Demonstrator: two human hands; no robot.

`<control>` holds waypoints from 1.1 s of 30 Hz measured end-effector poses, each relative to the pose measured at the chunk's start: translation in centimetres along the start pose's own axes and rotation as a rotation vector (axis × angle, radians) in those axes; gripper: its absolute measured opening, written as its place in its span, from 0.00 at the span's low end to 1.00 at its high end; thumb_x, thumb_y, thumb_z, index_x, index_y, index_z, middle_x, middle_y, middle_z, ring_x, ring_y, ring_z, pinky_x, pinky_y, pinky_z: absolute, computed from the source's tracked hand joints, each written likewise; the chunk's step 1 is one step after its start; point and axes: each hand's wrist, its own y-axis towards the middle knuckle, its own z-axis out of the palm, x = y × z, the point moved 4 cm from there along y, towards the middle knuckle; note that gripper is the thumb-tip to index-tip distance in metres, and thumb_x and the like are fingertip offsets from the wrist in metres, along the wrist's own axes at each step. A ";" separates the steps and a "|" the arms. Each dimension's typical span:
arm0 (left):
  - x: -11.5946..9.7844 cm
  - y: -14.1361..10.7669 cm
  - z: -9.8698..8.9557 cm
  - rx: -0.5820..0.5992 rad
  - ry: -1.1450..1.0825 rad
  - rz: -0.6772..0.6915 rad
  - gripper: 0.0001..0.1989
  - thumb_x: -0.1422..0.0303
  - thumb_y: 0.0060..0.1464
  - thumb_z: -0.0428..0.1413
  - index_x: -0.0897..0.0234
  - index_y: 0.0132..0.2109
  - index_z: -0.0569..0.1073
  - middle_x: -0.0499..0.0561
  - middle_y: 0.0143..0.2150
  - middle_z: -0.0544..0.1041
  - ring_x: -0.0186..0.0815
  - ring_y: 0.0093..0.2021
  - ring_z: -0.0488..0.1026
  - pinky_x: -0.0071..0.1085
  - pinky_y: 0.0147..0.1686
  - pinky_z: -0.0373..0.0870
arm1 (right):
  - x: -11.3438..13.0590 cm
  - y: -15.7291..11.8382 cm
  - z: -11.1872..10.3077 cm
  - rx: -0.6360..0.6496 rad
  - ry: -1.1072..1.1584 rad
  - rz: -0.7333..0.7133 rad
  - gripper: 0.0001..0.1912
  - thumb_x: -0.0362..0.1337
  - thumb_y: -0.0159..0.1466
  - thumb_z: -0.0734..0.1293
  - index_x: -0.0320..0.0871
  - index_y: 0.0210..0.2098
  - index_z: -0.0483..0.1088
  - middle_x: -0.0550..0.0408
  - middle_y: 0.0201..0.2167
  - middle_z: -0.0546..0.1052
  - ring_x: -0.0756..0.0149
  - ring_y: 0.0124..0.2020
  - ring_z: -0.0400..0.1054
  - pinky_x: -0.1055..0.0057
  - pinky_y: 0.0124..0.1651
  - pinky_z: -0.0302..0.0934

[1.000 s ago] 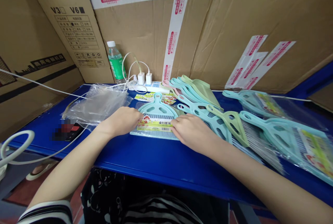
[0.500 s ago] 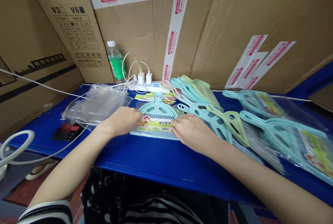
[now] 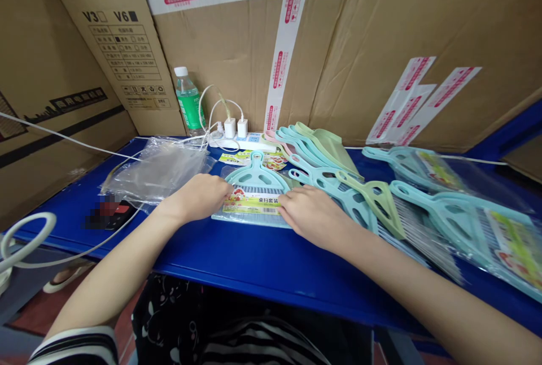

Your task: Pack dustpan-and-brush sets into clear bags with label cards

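A light blue brush and dustpan set (image 3: 257, 176) in clear plastic lies before me on the blue table, handle pointing away. Across its bristles sits a yellow-green printed card (image 3: 249, 202). My left hand (image 3: 207, 195) is closed on the left edge of the set, fingertips by the card. On the opposite edge my right hand (image 3: 307, 212) is closed too, its fingers at the card's right end. Just to the right lie loose brushes, among them a green brush (image 3: 376, 198) over a blue one (image 3: 353, 198).
Stacked dustpans (image 3: 326, 147) stand behind the brushes. Bagged sets (image 3: 457, 212) lie at the right. Clear plastic bags (image 3: 161, 170) are at the left, near a black object (image 3: 114, 215). A bottle (image 3: 188, 102), a power strip (image 3: 254, 140) and cardboard boxes (image 3: 237, 43) line the back.
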 end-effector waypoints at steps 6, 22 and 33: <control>0.0 0.0 0.0 0.017 0.000 -0.003 0.15 0.77 0.60 0.44 0.66 0.36 0.75 0.55 0.36 0.80 0.41 0.37 0.77 0.33 0.34 0.68 | 0.0 0.0 -0.1 0.043 0.004 0.014 0.10 0.30 0.65 0.62 0.38 0.33 0.76 0.47 0.29 0.81 0.59 0.35 0.74 0.67 0.36 0.57; 0.0 0.0 -0.1 -0.008 -0.012 0.002 0.14 0.77 0.58 0.45 0.66 0.34 0.75 0.55 0.34 0.80 0.40 0.35 0.77 0.31 0.32 0.66 | 0.0 0.0 -0.1 0.008 -0.002 0.001 0.10 0.30 0.65 0.62 0.39 0.33 0.75 0.48 0.29 0.80 0.60 0.33 0.74 0.67 0.35 0.57; 0.2 0.1 0.1 -0.020 -0.009 0.003 0.14 0.78 0.58 0.45 0.66 0.33 0.75 0.55 0.33 0.79 0.39 0.34 0.77 0.30 0.32 0.67 | 0.2 -0.4 -1.2 -0.181 0.099 -0.259 0.12 0.32 0.67 0.61 0.41 0.30 0.73 0.53 0.27 0.76 0.64 0.31 0.68 0.67 0.37 0.55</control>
